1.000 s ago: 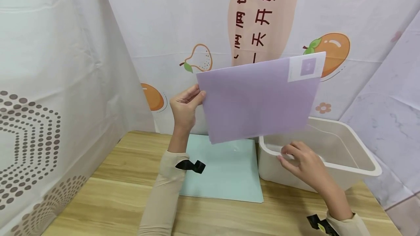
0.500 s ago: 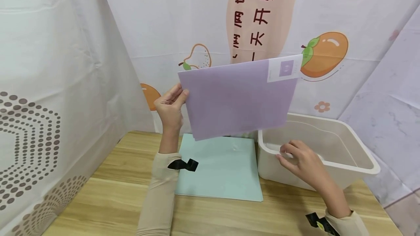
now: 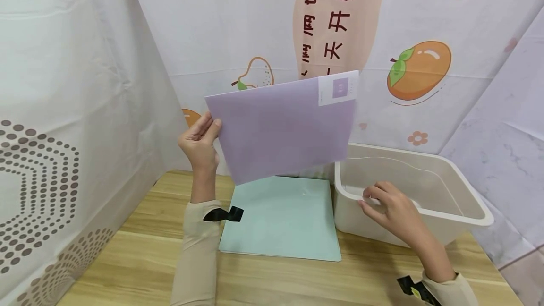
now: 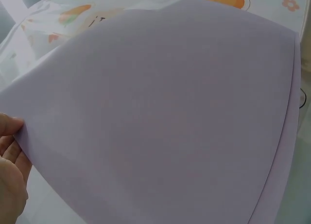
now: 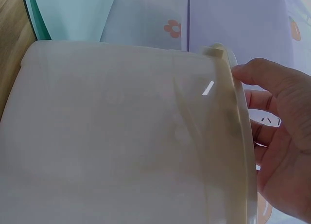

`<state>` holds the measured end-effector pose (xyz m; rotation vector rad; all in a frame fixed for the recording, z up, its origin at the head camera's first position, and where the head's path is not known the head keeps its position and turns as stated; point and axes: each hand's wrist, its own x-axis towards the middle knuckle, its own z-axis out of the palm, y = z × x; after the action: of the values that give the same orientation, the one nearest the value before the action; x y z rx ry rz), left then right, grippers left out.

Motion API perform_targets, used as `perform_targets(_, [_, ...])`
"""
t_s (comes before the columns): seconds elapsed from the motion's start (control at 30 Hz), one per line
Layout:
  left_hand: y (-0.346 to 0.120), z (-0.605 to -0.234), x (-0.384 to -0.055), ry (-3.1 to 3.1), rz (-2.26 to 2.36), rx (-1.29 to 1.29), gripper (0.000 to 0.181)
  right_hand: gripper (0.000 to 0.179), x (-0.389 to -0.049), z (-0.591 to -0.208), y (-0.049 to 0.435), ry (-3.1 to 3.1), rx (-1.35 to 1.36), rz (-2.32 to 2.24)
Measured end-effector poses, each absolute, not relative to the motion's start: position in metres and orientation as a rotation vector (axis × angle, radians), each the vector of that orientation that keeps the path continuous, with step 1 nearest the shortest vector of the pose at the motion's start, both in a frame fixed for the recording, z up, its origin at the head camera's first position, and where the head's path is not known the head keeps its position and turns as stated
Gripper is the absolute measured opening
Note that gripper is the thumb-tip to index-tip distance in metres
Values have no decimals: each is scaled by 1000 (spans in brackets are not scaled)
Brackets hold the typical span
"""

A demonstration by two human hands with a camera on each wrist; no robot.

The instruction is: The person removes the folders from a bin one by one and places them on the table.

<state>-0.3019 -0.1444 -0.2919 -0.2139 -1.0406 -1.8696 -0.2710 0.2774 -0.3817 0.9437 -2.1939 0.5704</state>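
A light purple plastic folder (image 3: 284, 129) with a white label in its upper right corner is held up above the table. My left hand (image 3: 199, 143) pinches its left edge between thumb and fingers; two layers show at the folder's far edge in the left wrist view (image 4: 160, 107). Beneath it lie mint green folders (image 3: 284, 225), flat on the wood and stacked. At the right, my right hand (image 3: 393, 209) grips the rim of an off-white plastic bin (image 3: 450, 221). In the right wrist view the thumb (image 5: 257, 71) meets the rim and the other fingers curl beyond it.
The bin stands on the wooden table (image 3: 140, 249) just right of the green stack. Behind the table hangs a white cloth (image 3: 238, 18) printed with fruit and red characters. Another cloth with dotted patterns (image 3: 42, 192) hangs at the left.
My left hand has carried the purple folder to the left, uncovering more of the bin and of the printed cloth. My right hand has stayed at the bin's rim.
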Motion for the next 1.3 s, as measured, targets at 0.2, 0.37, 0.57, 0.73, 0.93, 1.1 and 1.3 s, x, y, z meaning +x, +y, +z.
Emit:
perform_targets(0.2, [-155,-295,-299,-1039,-1851,-181,27,27,-270,-383,277,-2190,956,589])
perform_targets(0.37, [-165,-299,-299,-1020,-1837,-195,23,27,-269,-383,276,-2190,955,603])
perform_targets(0.57, [-174,-304,-296,-1041,-1793,-179,22,27,-268,-382,276,-2202,942,604])
perform_targets(0.73, [-175,-310,-294,-1086,-1770,-184,23,26,-269,-383,277,-2197,939,607])
perform_targets(0.93, [-174,-321,-295,-1148,-1779,-167,22,26,-269,-384,277,-2198,948,606])
perform_targets(1.1, [-176,-327,-295,-1179,-1811,-83,21,28,-269,-384,276,-2210,950,595])
perform_targets(1.3, [-180,-334,-301,-1229,-1885,-32,22,27,-269,-381,275,-2211,943,607])
